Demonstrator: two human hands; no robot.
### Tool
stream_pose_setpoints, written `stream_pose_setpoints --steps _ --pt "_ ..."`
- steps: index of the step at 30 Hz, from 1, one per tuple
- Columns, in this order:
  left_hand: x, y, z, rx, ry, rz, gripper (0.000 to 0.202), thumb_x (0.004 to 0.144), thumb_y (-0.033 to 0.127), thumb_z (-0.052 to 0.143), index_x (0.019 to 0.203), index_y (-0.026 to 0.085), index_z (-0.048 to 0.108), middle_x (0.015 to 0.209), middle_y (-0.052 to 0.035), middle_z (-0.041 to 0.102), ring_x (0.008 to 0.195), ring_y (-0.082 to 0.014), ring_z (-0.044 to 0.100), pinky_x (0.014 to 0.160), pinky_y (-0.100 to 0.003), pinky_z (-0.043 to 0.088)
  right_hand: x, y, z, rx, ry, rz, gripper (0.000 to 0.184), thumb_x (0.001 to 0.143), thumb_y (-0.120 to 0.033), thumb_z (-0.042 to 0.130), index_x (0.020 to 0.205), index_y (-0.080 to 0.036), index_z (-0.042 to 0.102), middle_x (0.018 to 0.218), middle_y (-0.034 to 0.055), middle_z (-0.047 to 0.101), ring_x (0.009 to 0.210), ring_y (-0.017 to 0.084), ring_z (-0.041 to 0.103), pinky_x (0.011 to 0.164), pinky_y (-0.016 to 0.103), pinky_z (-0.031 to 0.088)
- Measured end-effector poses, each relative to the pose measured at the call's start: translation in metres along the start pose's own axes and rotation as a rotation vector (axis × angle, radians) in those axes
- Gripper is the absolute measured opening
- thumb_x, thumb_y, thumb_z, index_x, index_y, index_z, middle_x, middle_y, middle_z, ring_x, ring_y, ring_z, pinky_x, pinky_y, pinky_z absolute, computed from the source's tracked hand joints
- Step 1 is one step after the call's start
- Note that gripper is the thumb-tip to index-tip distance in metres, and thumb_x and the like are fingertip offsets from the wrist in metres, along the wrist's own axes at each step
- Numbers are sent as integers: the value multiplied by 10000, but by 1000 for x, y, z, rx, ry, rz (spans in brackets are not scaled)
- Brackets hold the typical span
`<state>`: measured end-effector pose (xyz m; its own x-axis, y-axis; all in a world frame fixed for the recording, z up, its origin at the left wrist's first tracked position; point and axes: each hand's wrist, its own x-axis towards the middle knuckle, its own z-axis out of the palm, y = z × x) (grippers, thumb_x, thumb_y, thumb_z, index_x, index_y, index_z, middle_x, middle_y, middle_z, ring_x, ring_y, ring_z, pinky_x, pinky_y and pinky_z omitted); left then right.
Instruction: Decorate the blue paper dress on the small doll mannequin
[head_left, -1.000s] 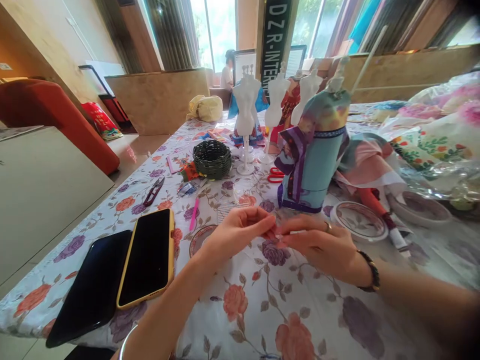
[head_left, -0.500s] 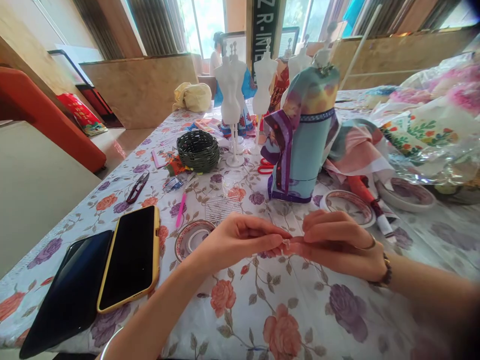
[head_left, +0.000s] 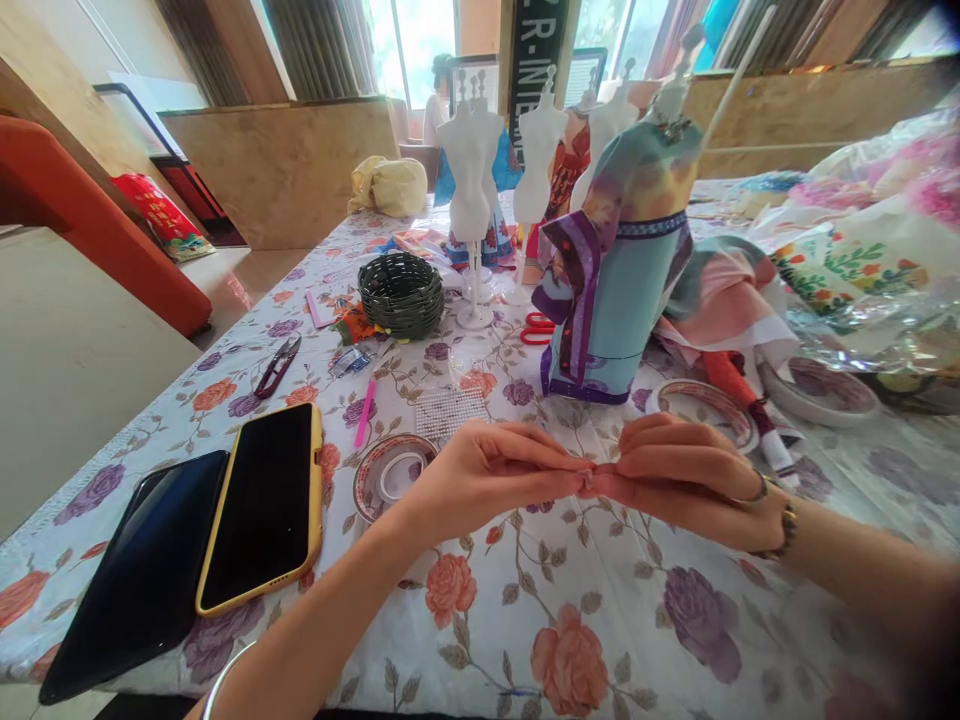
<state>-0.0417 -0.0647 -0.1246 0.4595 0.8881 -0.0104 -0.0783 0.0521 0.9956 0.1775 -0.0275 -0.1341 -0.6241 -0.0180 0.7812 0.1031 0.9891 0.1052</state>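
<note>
Over the flowered tablecloth (head_left: 517,590), my left hand (head_left: 487,470) meets my right hand (head_left: 694,475) fingertip to fingertip. Both pinch a tiny clear, translucent piece (head_left: 586,482), mostly covered by the fingers; its kind is too small to make out. A ring and a dark bracelet show on the right hand and wrist. Just behind the left hand lies a sheet of small shiny gems (head_left: 450,410). A tape roll (head_left: 364,485) sits beside the left wrist. Beyond the hands stands a small dress form in a light blue and purple robe (head_left: 619,300).
At left lie a yellow-cased phone (head_left: 262,510), a dark tablet-like slab (head_left: 142,570), thread snips (head_left: 278,368) and a pink stick (head_left: 365,413). Farther back are a dark woven basket (head_left: 401,300), white dress forms (head_left: 471,180) and red-handled scissors (head_left: 537,328). Wrapped fabric (head_left: 847,260) fills the right.
The fingertips have drawn closer around the clear piece, so less of it shows. Both hands sit slightly farther right in the picture, as the view has shifted a little.
</note>
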Motion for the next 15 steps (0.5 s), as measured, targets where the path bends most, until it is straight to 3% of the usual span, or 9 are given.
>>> stream_pose_setpoints --steps 5,15 --pt "0 0 0 25 5 -5 127 754 235 722 867 243 781 902 -53 697 748 -116 633 660 -194 519 -2 -1 2 -3 21 11 189 790 -22 657 851 -194 609 922 32 572 780 130 592 613 286 623" --pt "0 -2 1 23 27 2 105 743 242 732 834 242 784 875 -49 686 716 -109 629 622 -184 513 8 0 -2 -78 -4 -125 170 817 -44 611 709 -176 609 853 56 602 743 145 600 613 271 619"
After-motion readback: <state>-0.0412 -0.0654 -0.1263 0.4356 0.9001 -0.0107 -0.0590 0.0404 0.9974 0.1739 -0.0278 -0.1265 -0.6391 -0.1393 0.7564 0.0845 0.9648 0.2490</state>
